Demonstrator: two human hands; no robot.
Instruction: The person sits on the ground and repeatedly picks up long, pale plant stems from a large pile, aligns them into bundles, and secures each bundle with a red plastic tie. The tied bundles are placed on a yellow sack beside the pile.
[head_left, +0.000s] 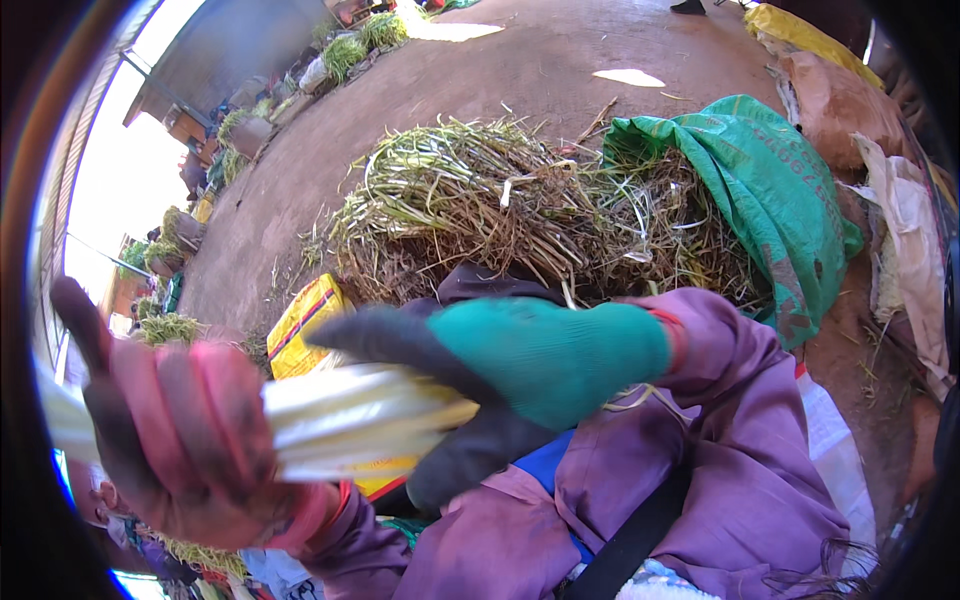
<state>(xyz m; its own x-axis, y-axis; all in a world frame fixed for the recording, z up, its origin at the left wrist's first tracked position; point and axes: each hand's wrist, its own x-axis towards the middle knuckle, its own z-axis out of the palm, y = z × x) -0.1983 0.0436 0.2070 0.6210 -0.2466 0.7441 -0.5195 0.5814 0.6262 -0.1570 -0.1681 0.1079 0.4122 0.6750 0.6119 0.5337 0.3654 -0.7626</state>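
Note:
My left hand (195, 427), in a dirt-stained pink glove, is wrapped around a bundle of pale white-yellow stalks (345, 420), with one finger sticking up. From the other side, my right hand (525, 367) spans the bundle's right end, its thumb and fingers on opposite sides. That hand wears a green glove with a black coating. Motion blurs the bundle and the fingertips. Just beyond my hands lies a heap of green-stemmed plants (457, 187) with brown, soil-covered roots.
A green woven sack (780, 202) lies open over more plants at right. A yellow printed bag (304, 322) sits behind my left hand. Bundled greens (345, 56) line the floor's far left side. Pale sacks (911, 255) stand along the right edge. A person's shoe (688, 7) shows at top.

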